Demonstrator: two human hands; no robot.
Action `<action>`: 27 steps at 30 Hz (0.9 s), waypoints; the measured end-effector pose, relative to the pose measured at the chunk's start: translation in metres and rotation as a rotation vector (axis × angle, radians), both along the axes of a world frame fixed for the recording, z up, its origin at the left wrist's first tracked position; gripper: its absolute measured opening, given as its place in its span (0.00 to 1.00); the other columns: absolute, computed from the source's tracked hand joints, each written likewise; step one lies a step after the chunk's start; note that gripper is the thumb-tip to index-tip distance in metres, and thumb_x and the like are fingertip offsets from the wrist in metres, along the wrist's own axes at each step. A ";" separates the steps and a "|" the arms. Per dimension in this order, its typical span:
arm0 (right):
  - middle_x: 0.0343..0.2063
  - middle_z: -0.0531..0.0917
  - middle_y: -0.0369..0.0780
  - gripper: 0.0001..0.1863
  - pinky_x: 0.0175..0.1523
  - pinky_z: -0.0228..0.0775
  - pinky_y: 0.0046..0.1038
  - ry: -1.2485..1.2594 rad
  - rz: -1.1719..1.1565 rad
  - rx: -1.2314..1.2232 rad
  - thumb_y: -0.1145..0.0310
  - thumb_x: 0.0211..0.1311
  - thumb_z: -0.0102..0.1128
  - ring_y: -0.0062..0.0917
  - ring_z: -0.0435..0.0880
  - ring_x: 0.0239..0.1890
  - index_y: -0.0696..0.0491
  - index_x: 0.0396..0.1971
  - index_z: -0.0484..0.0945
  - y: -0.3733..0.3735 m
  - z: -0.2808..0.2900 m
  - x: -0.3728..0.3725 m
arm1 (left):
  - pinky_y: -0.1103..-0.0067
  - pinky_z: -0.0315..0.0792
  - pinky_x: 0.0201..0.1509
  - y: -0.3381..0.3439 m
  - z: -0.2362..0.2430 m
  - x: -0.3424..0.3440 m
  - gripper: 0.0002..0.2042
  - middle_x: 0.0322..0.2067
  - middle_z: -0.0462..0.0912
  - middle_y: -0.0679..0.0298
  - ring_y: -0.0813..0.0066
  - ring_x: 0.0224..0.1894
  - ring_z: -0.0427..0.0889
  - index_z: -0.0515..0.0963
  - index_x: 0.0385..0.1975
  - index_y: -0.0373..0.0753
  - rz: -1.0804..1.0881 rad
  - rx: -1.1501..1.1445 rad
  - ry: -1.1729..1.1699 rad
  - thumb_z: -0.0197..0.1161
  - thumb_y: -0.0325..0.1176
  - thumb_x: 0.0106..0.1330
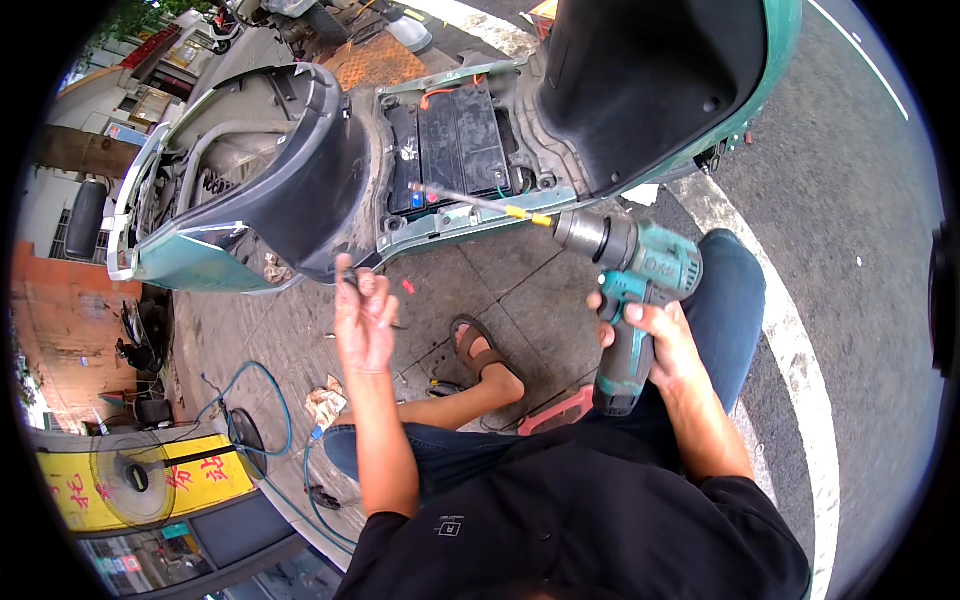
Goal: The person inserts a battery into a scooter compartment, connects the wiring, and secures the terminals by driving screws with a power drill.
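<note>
My right hand (660,335) is wrapped round the grip of a teal and black cordless drill (640,265). A long thin bit (480,203) with yellow bands points from its chuck to the left, over the scooter's open floor. My left hand (366,325) is raised with fingers curled, beside the scooter's lower edge; a small dark piece shows at its fingertips, too small to name. Ahead lies a green scooter body (450,235), its footboard uncovered. Dark batteries (460,140) sit in that floor bay, with an orange cable on top. The black inner leg shield (640,90) rises at the right.
A pink stool (560,410) is partly visible by my legs. A blue hose (290,400) curls over the paving at left, near a crumpled cloth (326,402) and a standing fan (135,478). A white painted line (800,350) curves along the road at right.
</note>
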State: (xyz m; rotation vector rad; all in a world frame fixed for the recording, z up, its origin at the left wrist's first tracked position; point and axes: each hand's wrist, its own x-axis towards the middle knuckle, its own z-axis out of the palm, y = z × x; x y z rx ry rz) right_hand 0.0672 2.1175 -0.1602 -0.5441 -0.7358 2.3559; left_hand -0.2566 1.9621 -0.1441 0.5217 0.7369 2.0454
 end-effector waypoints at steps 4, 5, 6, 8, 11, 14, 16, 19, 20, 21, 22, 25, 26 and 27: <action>0.39 0.83 0.47 0.27 0.34 0.76 0.27 -0.117 -0.004 0.052 0.67 0.51 0.66 0.29 0.81 0.28 0.63 0.51 0.73 -0.001 -0.002 0.018 | 0.83 0.68 0.37 0.022 -0.029 0.021 0.17 0.39 0.73 0.64 0.75 0.39 0.67 0.70 0.58 0.44 -0.013 -0.084 -0.049 0.57 0.33 0.70; 0.39 0.83 0.47 0.27 0.35 0.76 0.28 -0.135 -0.011 0.043 0.67 0.50 0.66 0.29 0.82 0.28 0.63 0.51 0.74 -0.001 -0.001 0.023 | 0.82 0.69 0.38 0.025 -0.031 0.022 0.16 0.39 0.76 0.63 0.75 0.39 0.72 0.72 0.53 0.41 0.033 -0.215 0.090 0.60 0.36 0.69; 0.39 0.83 0.47 0.27 0.35 0.76 0.28 -0.134 -0.012 0.038 0.67 0.50 0.66 0.29 0.82 0.28 0.63 0.51 0.74 -0.001 -0.001 0.026 | 0.82 0.69 0.38 0.030 -0.028 0.021 0.16 0.39 0.76 0.63 0.75 0.39 0.72 0.72 0.53 0.41 0.031 -0.219 0.092 0.60 0.36 0.69; 0.40 0.83 0.48 0.27 0.36 0.77 0.28 -0.137 -0.044 0.060 0.68 0.50 0.65 0.28 0.82 0.29 0.63 0.51 0.74 -0.001 -0.001 0.032 | 0.81 0.71 0.36 0.040 -0.018 0.015 0.17 0.36 0.82 0.60 0.76 0.36 0.78 0.73 0.50 0.38 0.028 -0.444 0.463 0.64 0.39 0.66; 0.40 0.83 0.48 0.26 0.37 0.77 0.29 -0.139 -0.053 0.071 0.69 0.51 0.64 0.28 0.82 0.29 0.63 0.51 0.73 -0.001 -0.003 0.038 | 0.87 0.68 0.26 0.055 -0.009 0.010 0.15 0.35 0.84 0.59 0.78 0.30 0.80 0.74 0.43 0.39 0.071 -0.539 0.535 0.63 0.43 0.67; 0.40 0.83 0.48 0.26 0.37 0.77 0.30 -0.153 -0.053 0.090 0.68 0.50 0.65 0.28 0.82 0.29 0.63 0.50 0.73 -0.005 -0.001 0.038 | 0.91 0.66 0.19 0.060 -0.014 0.010 0.12 0.35 0.84 0.58 0.74 0.32 0.83 0.74 0.41 0.39 0.075 -0.542 0.408 0.61 0.42 0.68; 0.39 0.83 0.48 0.26 0.37 0.77 0.30 -0.182 -0.050 0.124 0.69 0.50 0.65 0.28 0.82 0.29 0.62 0.51 0.73 -0.007 -0.002 0.037 | 0.87 0.75 0.26 0.061 -0.032 0.009 0.10 0.38 0.84 0.57 0.69 0.39 0.85 0.75 0.43 0.39 0.071 -0.364 0.100 0.59 0.37 0.69; 0.39 0.83 0.47 0.26 0.37 0.77 0.30 -0.217 -0.028 0.159 0.68 0.49 0.65 0.28 0.82 0.29 0.62 0.50 0.73 -0.010 -0.006 0.034 | 0.68 0.83 0.48 0.058 -0.044 0.012 0.09 0.46 0.81 0.54 0.60 0.49 0.83 0.74 0.46 0.36 0.021 -0.272 -0.033 0.57 0.31 0.70; 0.39 0.83 0.47 0.26 0.37 0.77 0.30 -0.218 -0.021 0.165 0.68 0.49 0.65 0.28 0.82 0.29 0.62 0.50 0.73 -0.010 -0.005 0.034 | 0.68 0.82 0.50 0.056 -0.049 0.015 0.09 0.47 0.81 0.53 0.59 0.50 0.82 0.74 0.46 0.36 0.038 -0.274 -0.050 0.57 0.30 0.69; 0.39 0.83 0.47 0.26 0.37 0.77 0.30 -0.228 -0.027 0.170 0.68 0.49 0.65 0.27 0.82 0.29 0.61 0.49 0.73 -0.012 -0.005 0.033 | 0.66 0.80 0.53 0.057 -0.048 0.019 0.10 0.49 0.80 0.52 0.57 0.53 0.80 0.75 0.46 0.36 0.032 -0.283 -0.051 0.59 0.30 0.69; 0.39 0.83 0.47 0.26 0.37 0.77 0.29 -0.238 -0.034 0.173 0.68 0.49 0.66 0.27 0.82 0.29 0.61 0.49 0.73 -0.014 -0.004 0.033 | 0.66 0.80 0.53 0.059 -0.047 0.023 0.10 0.49 0.80 0.52 0.57 0.53 0.80 0.75 0.46 0.36 0.033 -0.287 -0.054 0.59 0.30 0.69; 0.38 0.83 0.45 0.25 0.37 0.77 0.27 -0.271 -0.007 0.183 0.69 0.48 0.66 0.25 0.82 0.28 0.60 0.48 0.73 -0.013 -0.003 0.031 | 0.64 0.71 0.63 0.067 -0.038 0.035 0.09 0.51 0.79 0.53 0.56 0.60 0.75 0.76 0.44 0.36 0.057 -0.292 -0.121 0.61 0.32 0.68; 0.38 0.83 0.45 0.25 0.37 0.77 0.27 -0.275 -0.019 0.173 0.69 0.48 0.66 0.25 0.82 0.28 0.60 0.48 0.73 -0.014 -0.003 0.029 | 0.64 0.71 0.63 0.065 -0.038 0.036 0.09 0.51 0.79 0.53 0.56 0.60 0.75 0.76 0.44 0.36 0.044 -0.302 -0.122 0.61 0.32 0.68; 0.38 0.83 0.44 0.24 0.37 0.77 0.27 -0.270 -0.006 0.215 0.70 0.48 0.66 0.24 0.82 0.28 0.60 0.48 0.74 -0.014 -0.003 0.026 | 0.64 0.71 0.63 0.063 -0.038 0.036 0.09 0.51 0.79 0.53 0.57 0.60 0.74 0.76 0.44 0.37 0.077 -0.302 -0.112 0.61 0.33 0.68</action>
